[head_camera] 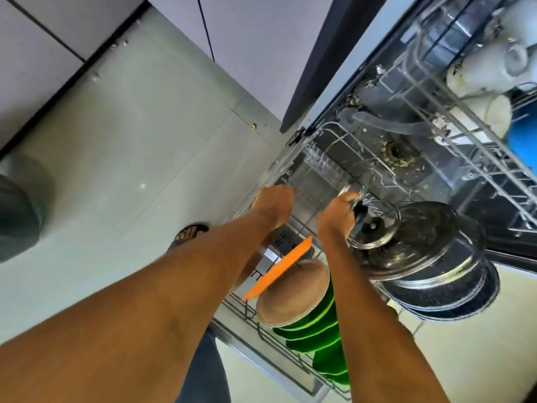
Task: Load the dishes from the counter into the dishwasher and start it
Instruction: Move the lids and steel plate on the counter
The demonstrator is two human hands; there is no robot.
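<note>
Two hands reach over the lower rack (293, 349). Right hand (338, 212) grips a glass lid (374, 225) at the rack's far end, beside steel pans (421, 251). Left hand (274, 205) hovers nearby; its fingers are hidden. Lid could slip and knock the pans.

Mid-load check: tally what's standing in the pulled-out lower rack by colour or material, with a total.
Orange plate: 1
Brown plate: 1
Green plates: about 4, edges overlap
Glass lid, gripped by right hand: 1
Dark metal pans or lids: at least 2
Total: about 9
</note>
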